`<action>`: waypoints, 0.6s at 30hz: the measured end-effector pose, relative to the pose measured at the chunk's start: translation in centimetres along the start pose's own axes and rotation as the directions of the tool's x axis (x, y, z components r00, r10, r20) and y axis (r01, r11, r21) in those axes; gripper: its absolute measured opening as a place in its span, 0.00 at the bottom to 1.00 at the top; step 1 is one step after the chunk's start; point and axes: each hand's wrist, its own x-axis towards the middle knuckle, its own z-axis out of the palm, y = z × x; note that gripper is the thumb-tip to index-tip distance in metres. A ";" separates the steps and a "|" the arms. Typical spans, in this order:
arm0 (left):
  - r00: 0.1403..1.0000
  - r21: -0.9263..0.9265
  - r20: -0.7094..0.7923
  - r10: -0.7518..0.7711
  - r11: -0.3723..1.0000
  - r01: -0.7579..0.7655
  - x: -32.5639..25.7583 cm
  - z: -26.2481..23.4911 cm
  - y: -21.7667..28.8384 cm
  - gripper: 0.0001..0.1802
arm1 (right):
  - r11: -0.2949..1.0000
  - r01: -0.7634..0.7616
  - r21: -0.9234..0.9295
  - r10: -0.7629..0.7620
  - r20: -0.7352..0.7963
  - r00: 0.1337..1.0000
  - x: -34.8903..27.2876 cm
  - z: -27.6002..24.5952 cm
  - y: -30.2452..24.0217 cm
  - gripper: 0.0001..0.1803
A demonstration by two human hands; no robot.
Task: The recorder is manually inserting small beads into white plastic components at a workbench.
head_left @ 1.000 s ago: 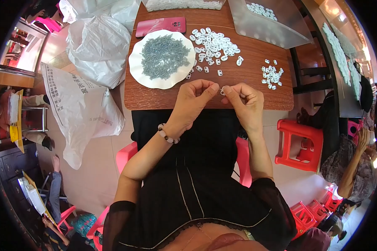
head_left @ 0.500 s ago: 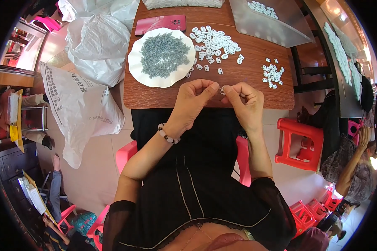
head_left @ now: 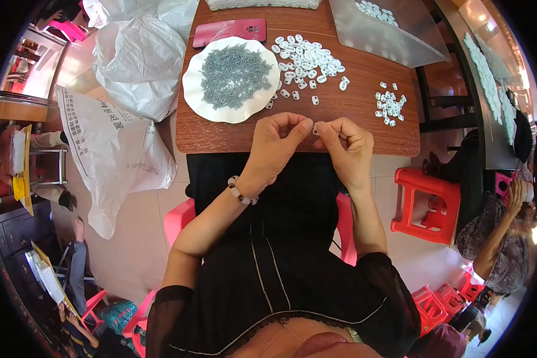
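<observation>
Over the table's near edge, my two hands meet fingertip to fingertip. My right hand [head_left: 351, 149] pinches a small white plastic piece with holes [head_left: 316, 130] between thumb and finger. My left hand [head_left: 275, 145] is closed in a pinch close beside that piece; whatever its fingertips hold is too small to make out. Beyond the left hand stands a white scalloped plate [head_left: 193, 98] heaped with small grey, slender pieces [head_left: 232, 76]. A loose pile of white two-holed pieces [head_left: 313, 62] lies right of the plate, and a smaller group of them [head_left: 389, 106] lies farther right.
A pink phone [head_left: 230, 32] lies behind the plate on the brown wooden table [head_left: 364, 128]. At the back right stands a translucent bin [head_left: 388, 42] with more white pieces. White sacks [head_left: 116, 149] are on the left; a red stool [head_left: 426, 206] is on the right. Other people sit around.
The white piece between my fingertips has turned slightly and my right fingers have shifted a little. Both hands otherwise stay in place.
</observation>
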 end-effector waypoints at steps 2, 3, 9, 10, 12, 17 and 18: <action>1.000 -0.007 -0.009 0.007 1.000 -0.008 0.0 0.1 -0.1 0.10 | 1.000 0.003 0.016 -0.002 -0.013 1.000 -0.1 0.3 -0.1 0.08; 1.000 -0.023 -0.014 0.020 1.000 -0.021 0.0 0.2 -0.2 0.10 | 0.999 0.006 0.032 -0.005 -0.027 1.000 -0.2 0.4 -0.2 0.08; 0.999 -0.089 -0.037 0.029 0.996 -0.032 -0.3 0.3 -0.8 0.09 | 0.994 0.050 -0.093 -0.055 -0.049 0.997 -0.6 0.7 -0.2 0.07; 0.999 -0.072 -0.037 0.037 0.997 -0.039 -0.2 0.2 -0.9 0.09 | 0.994 0.049 -0.093 -0.054 -0.049 0.997 -0.7 0.8 -0.2 0.07; 0.998 -0.081 -0.044 0.046 0.996 -0.050 -0.3 0.4 -0.9 0.09 | 0.996 0.050 -0.068 -0.054 -0.056 0.997 -0.7 0.8 -0.2 0.07; 0.997 -0.114 -0.046 0.057 0.992 -0.062 -0.4 0.5 -0.9 0.09 | 0.998 0.042 -0.049 -0.045 -0.060 0.997 -0.7 1.0 -0.1 0.07; 0.998 -0.126 -0.039 0.048 0.991 -0.052 -0.4 0.5 -0.9 0.09 | 0.997 0.058 -0.045 -0.060 -0.059 0.996 -0.7 1.1 -0.1 0.07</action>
